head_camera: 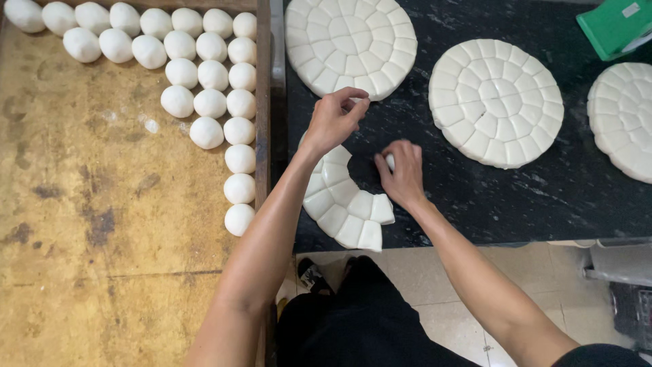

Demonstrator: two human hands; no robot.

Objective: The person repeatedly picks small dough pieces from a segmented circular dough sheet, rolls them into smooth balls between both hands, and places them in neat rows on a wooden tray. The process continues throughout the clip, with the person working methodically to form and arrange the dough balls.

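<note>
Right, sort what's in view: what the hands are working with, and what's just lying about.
In hand:
- left hand pinching a dough piece
- right hand on another piece
- partly used scored dough disc

Lying about:
- three whole scored discs
- rolled dough balls on wooden tray
- green object

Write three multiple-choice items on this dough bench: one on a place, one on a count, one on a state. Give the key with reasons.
1. Where do the rolled dough balls lie?
A. On the brown wooden tray
B. On the black counter
C. On the floor

2. How many whole scored dough discs lie on the counter?
A. One
B. Three
C. Five

3. What state is the disc under the hands in?
A. Whole
B. Partly broken up, a curved arc left
C. Uncut

Key: 1 A, the balls line the tray's top and right edges. 2 B, three full rounds show. 3 B, the left hand and right hand each pinch a piece in their fingers.
</note>
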